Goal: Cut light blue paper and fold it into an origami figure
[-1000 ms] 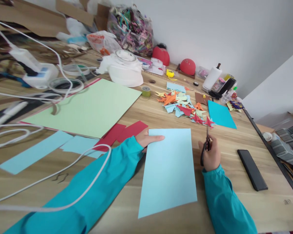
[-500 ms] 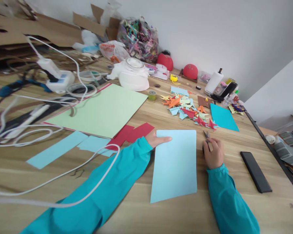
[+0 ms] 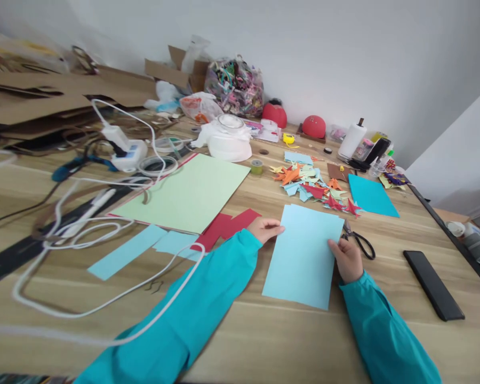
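Light blue paper [image 3: 304, 256], at least two sheets slightly out of line at the top edge, is held between my two hands. My left hand [image 3: 265, 230] pinches its upper left edge between thumb and fingers. On the right edge, my right hand [image 3: 347, 260] grips the paper with the thumb on top. Scissors [image 3: 360, 241] with black handles lie on the table just beyond my right hand, their blades partly behind the paper. Red paper pieces [image 3: 228, 229] and light blue strips [image 3: 128, 250] lie left of my left hand.
Folded paper shapes [image 3: 312, 184] are heaped beyond the paper. A black phone [image 3: 432, 285] lies at right, with a turquoise sheet [image 3: 373, 196] farther back. Large pale green paper [image 3: 188, 192] lies at left. A white cable [image 3: 116, 306] loops over the table and across my left sleeve.
My right hand has let go of the scissors, which now lie on the table, and has taken the paper's right edge. The sheets have turned a little and their edges show slightly apart.
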A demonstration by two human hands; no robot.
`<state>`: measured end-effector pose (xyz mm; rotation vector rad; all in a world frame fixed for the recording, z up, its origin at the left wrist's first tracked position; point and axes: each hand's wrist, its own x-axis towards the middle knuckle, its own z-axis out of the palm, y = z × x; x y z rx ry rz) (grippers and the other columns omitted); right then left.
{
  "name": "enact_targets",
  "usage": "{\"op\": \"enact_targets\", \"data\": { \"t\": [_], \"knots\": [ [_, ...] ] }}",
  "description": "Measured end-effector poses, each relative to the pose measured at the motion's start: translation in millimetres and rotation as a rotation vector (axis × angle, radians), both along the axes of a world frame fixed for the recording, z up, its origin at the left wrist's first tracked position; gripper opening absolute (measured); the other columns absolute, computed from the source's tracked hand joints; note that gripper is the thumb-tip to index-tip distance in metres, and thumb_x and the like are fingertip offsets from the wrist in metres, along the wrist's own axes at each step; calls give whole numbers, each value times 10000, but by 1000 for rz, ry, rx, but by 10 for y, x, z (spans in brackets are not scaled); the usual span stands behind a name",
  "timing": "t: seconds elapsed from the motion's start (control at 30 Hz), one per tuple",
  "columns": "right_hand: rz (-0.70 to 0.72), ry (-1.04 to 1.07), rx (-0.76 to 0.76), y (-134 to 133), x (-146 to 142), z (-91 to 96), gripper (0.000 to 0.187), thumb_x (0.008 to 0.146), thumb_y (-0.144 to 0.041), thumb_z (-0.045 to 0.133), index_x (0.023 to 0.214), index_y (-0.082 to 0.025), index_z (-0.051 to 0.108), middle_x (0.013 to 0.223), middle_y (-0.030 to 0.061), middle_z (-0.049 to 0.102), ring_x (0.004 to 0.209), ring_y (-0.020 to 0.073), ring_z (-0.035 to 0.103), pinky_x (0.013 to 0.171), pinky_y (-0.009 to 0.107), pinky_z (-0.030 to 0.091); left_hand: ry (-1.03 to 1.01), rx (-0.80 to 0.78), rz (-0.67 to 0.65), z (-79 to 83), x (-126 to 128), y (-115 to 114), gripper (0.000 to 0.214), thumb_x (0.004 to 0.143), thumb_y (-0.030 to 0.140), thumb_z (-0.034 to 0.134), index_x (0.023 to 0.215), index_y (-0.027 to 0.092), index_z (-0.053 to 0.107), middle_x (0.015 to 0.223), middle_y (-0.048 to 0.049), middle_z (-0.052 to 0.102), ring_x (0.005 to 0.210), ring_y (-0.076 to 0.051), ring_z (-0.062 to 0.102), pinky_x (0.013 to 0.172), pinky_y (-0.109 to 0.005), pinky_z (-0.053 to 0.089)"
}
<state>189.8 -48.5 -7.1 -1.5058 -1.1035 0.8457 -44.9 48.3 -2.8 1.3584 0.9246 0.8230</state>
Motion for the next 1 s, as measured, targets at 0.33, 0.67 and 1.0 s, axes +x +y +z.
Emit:
{"op": "enact_targets", "data": {
  "t": [0.33,0.67,1.0],
  "knots": [
    [-125,-99,61,37,31,-88,501,677,-660,594,570,-172,575,461,-27,444,479,115,366,451,254,307,441,218,172,-27,-747,335,230,629,390,666,589,170,618,557,-5,622,568,-176,583,588,-271,459],
    [-64,-17,50,11,-101,-36,527,651,-677,614,583,-155,582,478,-25,465,458,97,356,423,237,287,1106,552,312,184,-946,397,524,762,214,432,1235,4,515,1290,-245,498,1223,-376,442,1042,-455,313],
    [-74,-65,11,12,-15,15,541,636,-691,607,533,-169,511,467,-34,438,455,85,335,416,229,268,1155,751,-211,-266,-704,-341,612,796,459,549,1351,213,472,1491,-164,308,1356,-418,250,1053,-574,268]
  ]
}}
